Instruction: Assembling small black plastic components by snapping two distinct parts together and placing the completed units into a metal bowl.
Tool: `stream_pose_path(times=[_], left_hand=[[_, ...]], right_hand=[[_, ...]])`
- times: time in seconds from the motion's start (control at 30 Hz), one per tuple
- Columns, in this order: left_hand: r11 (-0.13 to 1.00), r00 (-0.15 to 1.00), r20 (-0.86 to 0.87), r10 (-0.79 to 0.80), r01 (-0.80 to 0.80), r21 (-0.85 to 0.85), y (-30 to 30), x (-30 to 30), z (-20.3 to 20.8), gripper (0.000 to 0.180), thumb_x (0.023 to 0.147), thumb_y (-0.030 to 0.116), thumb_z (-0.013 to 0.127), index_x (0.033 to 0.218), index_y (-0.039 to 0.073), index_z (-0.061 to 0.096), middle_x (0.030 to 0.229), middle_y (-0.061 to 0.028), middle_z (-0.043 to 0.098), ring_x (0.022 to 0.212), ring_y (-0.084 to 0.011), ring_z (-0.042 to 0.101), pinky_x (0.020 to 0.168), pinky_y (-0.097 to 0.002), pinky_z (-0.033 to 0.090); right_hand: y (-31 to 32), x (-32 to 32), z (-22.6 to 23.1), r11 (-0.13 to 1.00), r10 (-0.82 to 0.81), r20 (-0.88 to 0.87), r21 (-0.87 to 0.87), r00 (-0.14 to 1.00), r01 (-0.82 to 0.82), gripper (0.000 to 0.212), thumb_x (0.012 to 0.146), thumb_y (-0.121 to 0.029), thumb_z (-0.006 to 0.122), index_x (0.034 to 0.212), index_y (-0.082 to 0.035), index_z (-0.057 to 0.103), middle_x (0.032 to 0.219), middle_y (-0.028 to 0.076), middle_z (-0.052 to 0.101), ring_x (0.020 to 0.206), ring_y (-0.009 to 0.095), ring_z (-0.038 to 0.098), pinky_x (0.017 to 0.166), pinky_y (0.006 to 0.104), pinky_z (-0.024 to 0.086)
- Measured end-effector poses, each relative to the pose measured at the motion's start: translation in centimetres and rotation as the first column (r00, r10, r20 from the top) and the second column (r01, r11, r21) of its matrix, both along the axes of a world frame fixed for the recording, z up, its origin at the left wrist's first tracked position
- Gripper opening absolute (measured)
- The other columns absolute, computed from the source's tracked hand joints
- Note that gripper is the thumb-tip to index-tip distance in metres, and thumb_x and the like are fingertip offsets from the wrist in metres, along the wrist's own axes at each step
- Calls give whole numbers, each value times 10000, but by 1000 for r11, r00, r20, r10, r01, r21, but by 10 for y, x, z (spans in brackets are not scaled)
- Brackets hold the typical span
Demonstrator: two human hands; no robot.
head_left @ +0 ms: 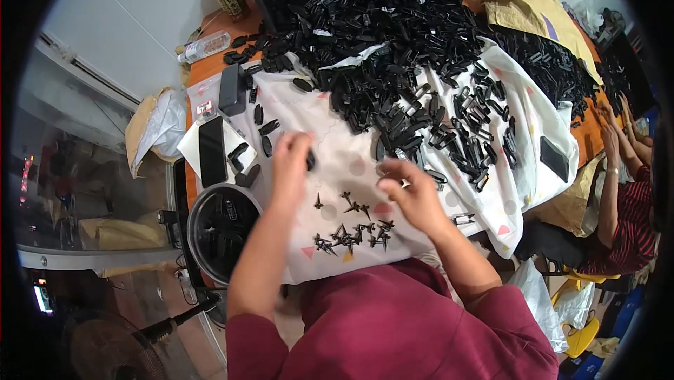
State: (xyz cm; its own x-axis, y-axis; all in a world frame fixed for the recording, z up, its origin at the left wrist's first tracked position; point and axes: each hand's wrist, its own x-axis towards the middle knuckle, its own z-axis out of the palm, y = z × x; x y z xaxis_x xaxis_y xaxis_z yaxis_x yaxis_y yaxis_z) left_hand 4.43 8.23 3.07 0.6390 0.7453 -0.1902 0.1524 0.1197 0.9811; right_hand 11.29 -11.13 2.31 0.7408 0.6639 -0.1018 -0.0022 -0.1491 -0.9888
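Note:
My left hand [291, 162], a little smeared by motion, is closed round a small black plastic piece [310, 160] over the cloth. To its right my right hand [414, 194] hovers above the cloth, thumb and forefinger apart, with nothing plainly between them. Between my forearms lie several small dark pointed metal parts [347, 238], most of them grouped near the table's front edge. A large heap of black plastic pieces [372, 22] covers the far side, and looser black pieces [470, 120] spread toward my right hand. A few more black pieces [267, 127] lie left of my left hand.
A round tub [193, 240] of black parts stands at the front left. Beyond it are a black phone [212, 152], a dark grey box [232, 90] and a clear bottle [205, 47]. Another phone [554, 159] rests at right. A co-worker's arm [609, 176] reaches in there.

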Motion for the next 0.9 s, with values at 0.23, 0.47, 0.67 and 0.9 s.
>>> stream_pose_path(times=[0.23, 0.47, 0.67, 0.9], left_hand=[[390, 665, -703, 253, 595, 703, 75, -3, -44, 265, 687, 157, 613, 910, 26, 557, 769, -162, 605, 768, -341, 594, 680, -428, 469], [503, 771, -616, -158, 600, 622, 16, -5, -15, 212, 688, 101, 635, 871, 18, 567, 718, -127, 595, 674, -262, 597, 611, -361, 466], [851, 865, -83, -495, 501, 157, -9, -24, -2, 239, 731, -31, 587, 957, 19, 528, 934, -79, 604, 609, -90, 519, 555, -222, 437], [927, 819, 484, -308, 373, -40, -32, -34, 8, 306, 781, -25, 582, 1068, -2, 476, 974, -104, 567, 608, -93, 498, 567, -208, 429]], right_hand=[[-13, 30, -20, 916, 31, 614, -333, 789, 224, 187, 756, -154, 633, 885, -19, 631, 824, 133, 606, 652, 254, 603, 566, 335, 469], [13, 23, -49, 783, 411, 735, -588, 539, 204, 241, 720, -174, 612, 929, -57, 588, 764, 108, 582, 694, 294, 577, 549, 373, 469], [15, 9, 13, 989, 125, 508, 5, 852, -148, 260, 842, -120, 538, 1094, -58, 553, 798, 83, 561, 744, 154, 517, 494, 254, 443], [14, -6, 35, 946, 194, -221, 300, 956, -123, 128, 896, -146, 499, 979, -53, 470, 672, -33, 448, 518, 39, 415, 424, 160, 317]])
